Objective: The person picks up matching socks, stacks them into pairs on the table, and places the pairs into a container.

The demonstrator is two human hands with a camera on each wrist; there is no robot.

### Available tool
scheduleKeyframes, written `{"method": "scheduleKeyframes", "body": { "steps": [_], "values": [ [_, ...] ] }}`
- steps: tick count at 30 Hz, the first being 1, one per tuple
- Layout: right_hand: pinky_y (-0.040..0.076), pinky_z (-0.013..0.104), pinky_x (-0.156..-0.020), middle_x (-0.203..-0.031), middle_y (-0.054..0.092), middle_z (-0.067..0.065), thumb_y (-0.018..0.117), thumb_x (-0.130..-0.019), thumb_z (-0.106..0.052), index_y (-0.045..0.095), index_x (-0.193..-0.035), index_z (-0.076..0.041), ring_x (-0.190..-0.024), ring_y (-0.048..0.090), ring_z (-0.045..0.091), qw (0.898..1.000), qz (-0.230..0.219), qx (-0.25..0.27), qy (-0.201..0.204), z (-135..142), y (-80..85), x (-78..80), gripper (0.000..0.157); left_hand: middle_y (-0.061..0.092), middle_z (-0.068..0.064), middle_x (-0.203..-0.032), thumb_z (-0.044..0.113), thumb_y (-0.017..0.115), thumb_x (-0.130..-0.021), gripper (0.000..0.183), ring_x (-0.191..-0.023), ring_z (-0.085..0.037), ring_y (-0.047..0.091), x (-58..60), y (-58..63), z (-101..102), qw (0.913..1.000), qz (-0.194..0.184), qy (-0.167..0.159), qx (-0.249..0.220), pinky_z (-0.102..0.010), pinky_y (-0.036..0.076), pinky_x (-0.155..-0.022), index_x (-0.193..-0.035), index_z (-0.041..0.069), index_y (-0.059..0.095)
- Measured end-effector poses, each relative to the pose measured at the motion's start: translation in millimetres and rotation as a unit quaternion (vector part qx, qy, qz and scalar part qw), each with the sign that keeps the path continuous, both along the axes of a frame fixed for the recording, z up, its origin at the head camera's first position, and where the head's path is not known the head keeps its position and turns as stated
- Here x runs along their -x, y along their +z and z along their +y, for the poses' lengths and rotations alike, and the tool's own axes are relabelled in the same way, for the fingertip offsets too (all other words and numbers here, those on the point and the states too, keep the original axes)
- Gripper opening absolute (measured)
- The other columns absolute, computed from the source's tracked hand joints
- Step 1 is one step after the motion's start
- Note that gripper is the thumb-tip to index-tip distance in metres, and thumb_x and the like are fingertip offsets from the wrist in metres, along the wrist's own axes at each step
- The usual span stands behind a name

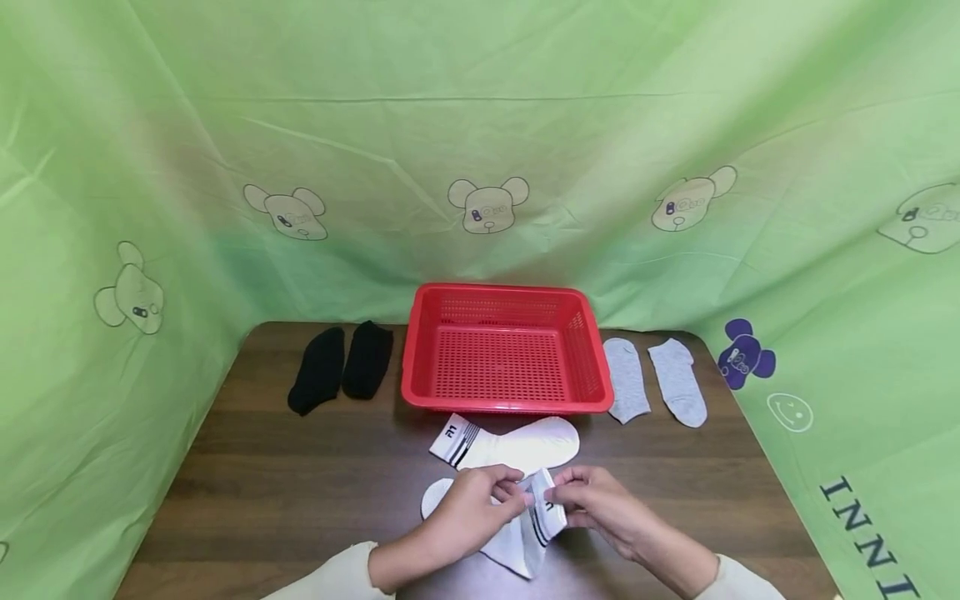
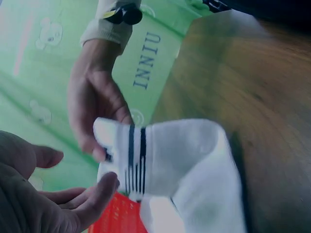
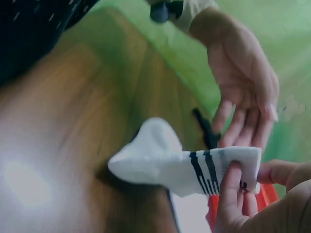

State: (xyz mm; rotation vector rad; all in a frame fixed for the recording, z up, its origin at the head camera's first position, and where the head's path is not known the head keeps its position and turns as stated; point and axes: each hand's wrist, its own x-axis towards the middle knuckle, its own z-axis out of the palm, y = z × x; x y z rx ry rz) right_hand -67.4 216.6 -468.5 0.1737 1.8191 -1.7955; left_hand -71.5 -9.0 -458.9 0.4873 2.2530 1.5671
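White sock: in front of you, raised at the cuff; you have its striped cuff (image 3: 249, 162) up between your hands, the foot (image 1: 517, 546) trailing below, though whether that rests on the table (image 1: 300, 500) you cannot tell.
Right hand (image 1: 603, 504): thumb and fingers pinch the cuff near its edge.
Left hand (image 1: 476, 508): thumb and fingers stand apart, loosely bent, a fingertip at or just beside the cuff; no firm hold shows.
Step in hand: you seem to be working at the cuff's opening.
Next move: probably calls for the left fingers to take the cuff's edge while the right keeps its pinch; the soft knit could slip or bunch.
Other white sock (image 1: 525, 446): flat, between your hands and the basket.
Basket (image 1: 506, 406): red, beyond it.
Black socks (image 1: 367, 360): two, left of the basket.
Grey socks (image 1: 678, 383): two, right of it.
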Motion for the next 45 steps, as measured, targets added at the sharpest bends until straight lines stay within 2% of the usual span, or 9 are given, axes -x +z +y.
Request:
{"method": "scheduleKeyframes", "body": {
  "steps": [9,15,23,27,31,35,40,42,45],
  "values": [
    [0.06,0.028,-0.085,-0.099,0.064,0.004,0.061,-0.096,-0.009,0.056,-0.098,-0.003,-0.091,0.068,0.012,0.995,-0.034,0.098,-0.015,-26.5,9.2,-0.5,0.008,0.079,-0.01,-0.095,0.019,0.082,-0.086,0.043,-0.083,-0.004,0.074,-3.5,9.6,2.4,0.9998,0.012,-0.015,-0.005,-0.014,0.055,-0.071,-0.117,-0.008,0.071],
    [0.059,0.024,-0.086,-0.095,0.064,0.003,0.054,-0.1,-0.011,0.061,-0.096,-0.006,-0.089,0.063,0.011,0.986,-0.071,0.149,-0.033,-36.8,9.2,0.2,0.01,0.079,-0.012,-0.093,0.004,0.081,-0.081,0.034,-0.081,-0.004,0.072,-1.9,7.8,3.6,0.997,0.069,0.0,0.035,-0.014,0.055,-0.069,-0.112,-0.008,0.072],
    [0.057,0.028,-0.091,-0.095,0.06,0.002,0.048,-0.1,-0.017,0.059,-0.098,-0.008,-0.092,0.06,0.013,0.99,-0.067,0.116,-0.045,-36.9,-0.6,3.8,0.014,0.077,-0.019,-0.101,-0.006,0.073,-0.08,0.027,-0.093,-0.027,0.075,5.3,20.6,-12.7,0.9966,0.057,0.024,0.054,-0.03,0.06,-0.079,-0.107,-0.008,0.074],
    [0.054,0.03,-0.091,-0.101,0.062,0.002,0.053,-0.098,-0.014,0.058,-0.106,-0.005,-0.094,0.059,0.014,0.996,-0.024,0.087,-0.018,-36.8,-12.9,9.3,0.013,0.078,-0.018,-0.098,-0.006,0.071,-0.08,0.025,-0.091,-0.027,0.076,11.4,44.1,-29.8,0.9951,0.068,0.026,0.067,-0.026,0.059,-0.072,-0.104,-0.006,0.076],
    [0.05,0.031,-0.094,-0.123,0.06,0.019,0.06,-0.092,-0.005,0.05,-0.134,0.006,-0.108,0.058,0.023,0.996,0.074,0.033,0.038,-37.9,-27.1,15.3,0.045,0.075,-0.007,-0.078,-0.004,0.07,-0.083,0.023,-0.065,-0.009,0.066,15.2,74.2,-48.4,0.9891,0.096,0.023,0.109,-0.019,0.05,-0.058,-0.105,-0.003,0.077],
    [0.046,0.042,-0.106,-0.151,0.046,0.024,0.072,-0.088,-0.007,0.046,-0.151,-0.006,-0.131,0.05,0.033,0.97,0.21,-0.024,0.119,-38.0,-41.7,20.0,0.068,0.057,0.006,-0.06,0.001,0.07,-0.088,0.023,-0.048,-0.002,0.036,14.4,100.0,-59.7,0.9842,0.105,0.02,0.141,-0.02,0.037,-0.046,-0.109,0.004,0.077],
    [0.039,0.031,-0.115,-0.144,0.058,0.01,0.081,-0.084,-0.015,0.063,-0.135,-0.015,-0.133,0.048,0.006,0.923,0.342,-0.056,0.169,-41.6,-53.7,20.8,0.053,0.077,-0.003,-0.098,0.001,0.068,-0.092,0.021,-0.073,-0.005,0.066,11.5,123.9,-67.7,0.9916,0.083,0.011,0.098,-0.019,0.054,-0.061,-0.11,0.009,0.075],
    [0.04,0.024,-0.112,-0.129,0.067,0.007,0.079,-0.087,-0.015,0.068,-0.122,-0.015,-0.123,0.053,0.002,0.916,0.359,-0.055,0.17,-43.5,-55.6,20.7,0.037,0.076,-0.006,-0.108,0.0,0.068,-0.093,0.02,-0.084,-0.008,0.071,11.2,131.0,-71.2,0.995,0.07,0.012,0.07,-0.02,0.057,-0.068,-0.11,0.009,0.075],
    [0.047,0.022,-0.104,-0.11,0.071,0.006,0.076,-0.09,-0.011,0.07,-0.11,-0.007,-0.108,0.062,0.002,0.928,0.335,-0.016,0.163,-44.2,-55.9,19.7,0.021,0.076,-0.009,-0.11,0.002,0.068,-0.095,0.021,-0.088,-0.01,0.073,12.1,137.8,-77.4,0.9971,0.059,0.022,0.043,-0.022,0.059,-0.073,-0.114,0.009,0.074]
  ]
}}
